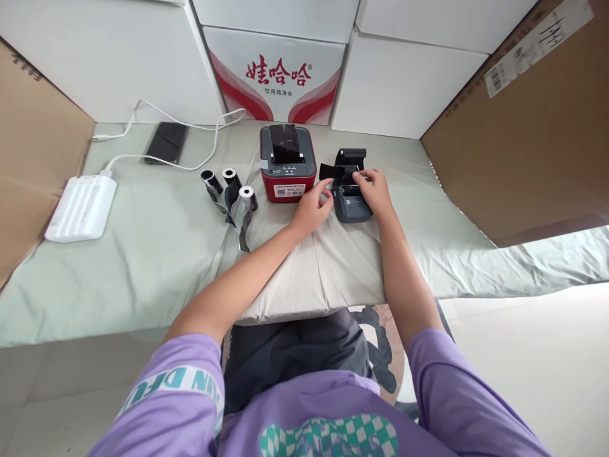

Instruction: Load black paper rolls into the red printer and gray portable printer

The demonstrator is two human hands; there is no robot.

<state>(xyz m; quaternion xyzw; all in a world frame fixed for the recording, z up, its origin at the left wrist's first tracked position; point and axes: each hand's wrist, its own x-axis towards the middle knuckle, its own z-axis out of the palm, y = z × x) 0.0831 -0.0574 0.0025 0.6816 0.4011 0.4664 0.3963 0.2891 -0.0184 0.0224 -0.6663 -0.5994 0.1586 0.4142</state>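
Open-lidded printer [353, 209]: back from the near edge of the table [162, 273]. My left hand [310, 209]: loosely curled beside it, fingers parted, empty. My right hand [377, 192]: fingertips at its black roll [350, 174]; pinch undetermined.

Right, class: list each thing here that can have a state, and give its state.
Small dark printer: lid open
Black strip: extending past its left side
Red printer: lid shut
Dark sheet: protruding from its top
Three rolls: upright, ends unwound
White cable: slack, plugged into white block
Dark slab: flat
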